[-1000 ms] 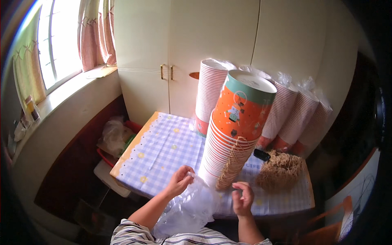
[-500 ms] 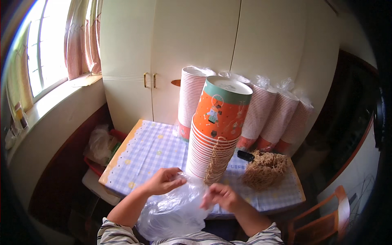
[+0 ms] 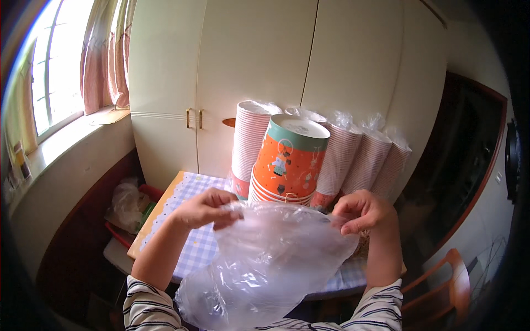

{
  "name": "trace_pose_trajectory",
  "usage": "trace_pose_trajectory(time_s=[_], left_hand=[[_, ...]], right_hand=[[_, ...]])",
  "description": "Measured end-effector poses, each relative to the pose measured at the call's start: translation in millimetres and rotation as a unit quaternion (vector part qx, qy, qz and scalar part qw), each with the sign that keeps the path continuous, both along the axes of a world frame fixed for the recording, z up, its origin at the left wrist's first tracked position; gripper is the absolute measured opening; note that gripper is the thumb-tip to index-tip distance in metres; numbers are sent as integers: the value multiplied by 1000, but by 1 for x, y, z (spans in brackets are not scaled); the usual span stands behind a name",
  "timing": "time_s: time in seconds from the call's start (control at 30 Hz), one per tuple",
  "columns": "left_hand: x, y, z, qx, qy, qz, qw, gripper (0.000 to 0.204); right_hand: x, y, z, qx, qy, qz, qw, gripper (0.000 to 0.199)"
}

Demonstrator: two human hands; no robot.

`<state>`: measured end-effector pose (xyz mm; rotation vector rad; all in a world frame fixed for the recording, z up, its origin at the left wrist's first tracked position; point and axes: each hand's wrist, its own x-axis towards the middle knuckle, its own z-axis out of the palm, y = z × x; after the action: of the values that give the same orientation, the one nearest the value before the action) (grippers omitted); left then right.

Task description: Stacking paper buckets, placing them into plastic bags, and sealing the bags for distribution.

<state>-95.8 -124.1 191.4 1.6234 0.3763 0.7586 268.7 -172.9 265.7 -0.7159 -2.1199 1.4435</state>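
Plastic bag (image 3: 270,265), see-through, glossy, crinkled, left hand (image 3: 205,209) and right hand (image 3: 367,212) pinching it

Bag (image 3: 276,262) before the front cup stack (image 3: 290,165) — other stacks (image 3: 366,160) behind, cupboard (image 3: 254,60) beyond them

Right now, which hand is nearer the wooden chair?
Right. The right hand, gripping the right side of the plastic bag, is left of the wooden chair; the left hand, at the bag's left side, is farther left.
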Motion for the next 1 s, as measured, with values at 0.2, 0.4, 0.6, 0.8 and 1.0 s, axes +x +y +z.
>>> trace_pose_trajectory(time_s=[0.2, 0.4, 0.6, 0.8, 1.0], left_hand=[[27, -33, -25, 189, 231, -102, 949, 24], [66, -65, -49, 358, 309, -34, 880, 42], [68, -60, -84, 252, 232, 81, 936, 45], [48, -51, -84, 225, 292, 233, 900, 23], [48, -58, -78, 298, 261, 142, 907, 20]], right_hand=[[4, 1, -6, 169, -42, -60, 983, 30], [-29, 39, 29, 473, 25, -320, 820, 45], [-92, 67, 35, 638, -109, -246, 722, 37], [-93, 80, 28, 664, -96, -236, 703, 30], [-91, 82, 24, 651, -100, -227, 717, 32]])
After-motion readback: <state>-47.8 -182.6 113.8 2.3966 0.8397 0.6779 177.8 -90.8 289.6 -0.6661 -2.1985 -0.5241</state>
